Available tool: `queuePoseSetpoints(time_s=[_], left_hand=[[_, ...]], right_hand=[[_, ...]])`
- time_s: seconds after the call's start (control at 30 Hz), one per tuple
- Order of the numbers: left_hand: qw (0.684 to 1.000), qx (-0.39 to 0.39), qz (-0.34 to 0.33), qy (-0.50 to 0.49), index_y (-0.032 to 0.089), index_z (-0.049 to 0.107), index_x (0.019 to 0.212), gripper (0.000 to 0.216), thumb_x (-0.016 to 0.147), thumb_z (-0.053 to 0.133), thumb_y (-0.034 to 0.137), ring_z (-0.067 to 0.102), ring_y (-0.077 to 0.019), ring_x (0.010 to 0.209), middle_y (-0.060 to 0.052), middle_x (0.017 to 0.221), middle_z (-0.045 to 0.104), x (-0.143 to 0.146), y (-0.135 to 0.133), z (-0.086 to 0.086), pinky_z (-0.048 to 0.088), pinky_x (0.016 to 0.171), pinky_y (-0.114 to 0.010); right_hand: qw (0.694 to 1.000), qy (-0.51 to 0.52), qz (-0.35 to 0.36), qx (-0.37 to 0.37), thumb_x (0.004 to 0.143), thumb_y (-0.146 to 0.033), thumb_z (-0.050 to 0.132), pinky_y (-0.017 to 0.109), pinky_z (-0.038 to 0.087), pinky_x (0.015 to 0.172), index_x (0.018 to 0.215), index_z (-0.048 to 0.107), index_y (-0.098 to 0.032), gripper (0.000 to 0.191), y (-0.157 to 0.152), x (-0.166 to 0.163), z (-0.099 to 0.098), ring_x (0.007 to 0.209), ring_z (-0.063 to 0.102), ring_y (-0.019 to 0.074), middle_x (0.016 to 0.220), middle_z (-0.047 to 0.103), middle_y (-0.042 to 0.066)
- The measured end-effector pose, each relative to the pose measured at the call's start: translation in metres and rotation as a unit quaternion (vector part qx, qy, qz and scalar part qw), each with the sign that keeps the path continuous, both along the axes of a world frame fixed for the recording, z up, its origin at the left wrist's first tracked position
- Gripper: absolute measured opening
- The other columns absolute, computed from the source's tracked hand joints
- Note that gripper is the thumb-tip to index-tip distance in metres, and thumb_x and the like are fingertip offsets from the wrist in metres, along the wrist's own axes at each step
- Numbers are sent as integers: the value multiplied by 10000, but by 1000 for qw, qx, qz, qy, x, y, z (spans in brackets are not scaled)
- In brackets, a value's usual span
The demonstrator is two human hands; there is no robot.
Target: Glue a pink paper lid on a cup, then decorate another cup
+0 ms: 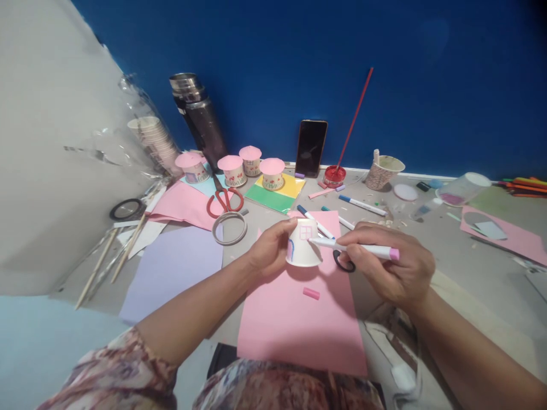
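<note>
My left hand (273,247) grips a white paper cup (304,253) turned upside down, its fingers partly hidden behind it. On the cup are a pink four-pane window and a blue-outlined shape with purple inside. My right hand (391,262) is closed round a white felt-tip pen (371,249) with a pink end, and the pen's tip meets the cup beside the window drawing. Below the cup, a pink pen cap (311,293) lies on a sheet of pink paper (299,336).
Several decorated cups with pink paper roofs (272,167) stand behind. Red-handled scissors (225,202), a tape roll (229,228), a dark flask (200,119), an upright phone (311,148) and loose pens (362,205) surround the work. Purple paper (175,273) lies left.
</note>
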State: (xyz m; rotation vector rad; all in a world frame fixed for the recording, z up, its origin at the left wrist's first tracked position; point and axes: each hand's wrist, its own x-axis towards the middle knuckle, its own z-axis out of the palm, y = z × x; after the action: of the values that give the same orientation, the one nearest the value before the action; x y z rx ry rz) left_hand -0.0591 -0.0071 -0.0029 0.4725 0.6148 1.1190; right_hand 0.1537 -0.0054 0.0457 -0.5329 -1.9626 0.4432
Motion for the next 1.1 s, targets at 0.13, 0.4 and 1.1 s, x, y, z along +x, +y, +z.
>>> queuePoseSetpoints(time_s=[0.13, 0.4, 1.1], left_hand=[[1000, -11, 3, 2, 88, 792, 1000, 246, 852, 743, 278, 690, -200, 820, -82, 888, 773, 0, 0, 2, 539, 799, -313], [1000, -5, -5, 15, 101, 791, 988, 264, 838, 748, 315, 692, -207, 817, -79, 882, 765, 1, -1, 1, 535, 814, -319], [1000, -15, 6, 24, 115, 756, 1040, 270, 859, 776, 314, 701, -232, 944, -105, 1043, 764, 1, -2, 1, 528, 877, -342]], right_hand=[[1000, -6, -12, -2, 895, -40, 641, 315, 528, 594, 993, 736, -197, 207, 1, 2, -1, 608, 682, 179, 701, 743, 18], [1000, -8, -12, 6, 896, -37, 640, 301, 524, 582, 995, 734, -208, 218, -1, 1, 1, 602, 685, 170, 715, 749, 8], [999, 2, -34, -8, 898, -57, 646, 297, 543, 575, 979, 752, -222, 212, -1, 3, 0, 587, 694, 168, 673, 738, -6]])
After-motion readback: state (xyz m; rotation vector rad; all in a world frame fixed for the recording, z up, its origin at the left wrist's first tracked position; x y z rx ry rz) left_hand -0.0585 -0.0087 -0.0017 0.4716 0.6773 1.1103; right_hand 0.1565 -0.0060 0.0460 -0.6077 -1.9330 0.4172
